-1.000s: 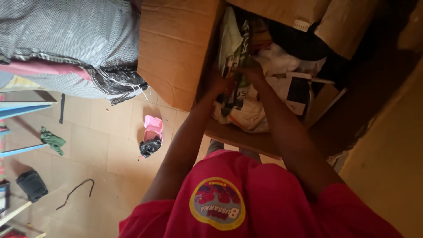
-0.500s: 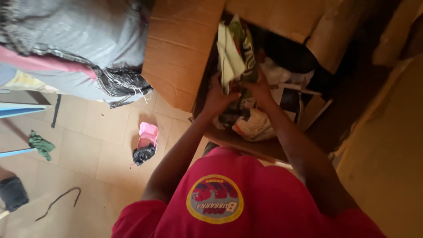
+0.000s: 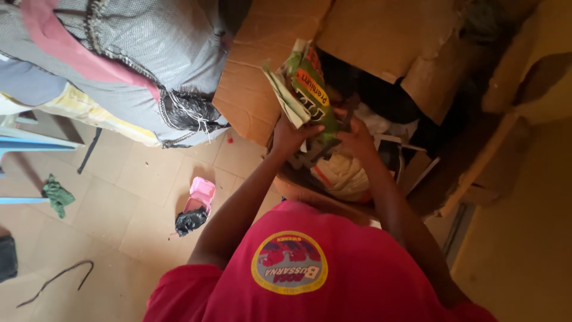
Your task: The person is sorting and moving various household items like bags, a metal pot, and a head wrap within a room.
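While both arms are stretched out over the big cardboard box (image 3: 268, 77), a bunch of flat paper packets (image 3: 304, 89) is held up between the two hands. The left hand (image 3: 290, 134) is closed on the bottom left side of the bunch, with the fingers (image 3: 301, 126) curled tight around the pale edges. The right hand (image 3: 357, 136) is closed on the bottom right side, and its fingers (image 3: 344, 122) are pressed against the green and orange front packet. The bunch is tipped a little to the left and sits above the open top of the box, just over a white plastic bag (image 3: 345, 173) that is stuffed inside. Dark things are seen deeper in the box, but what they are cannot be told. A grey mesh sack (image 3: 143, 53) is leaned against the left side of the box. On the tiled floor (image 3: 119, 203), well apart from the hands, a pink tub (image 3: 201, 194) is seen beside a black crumpled bag (image 3: 189, 220). A green cloth (image 3: 56, 195) lies farther left.
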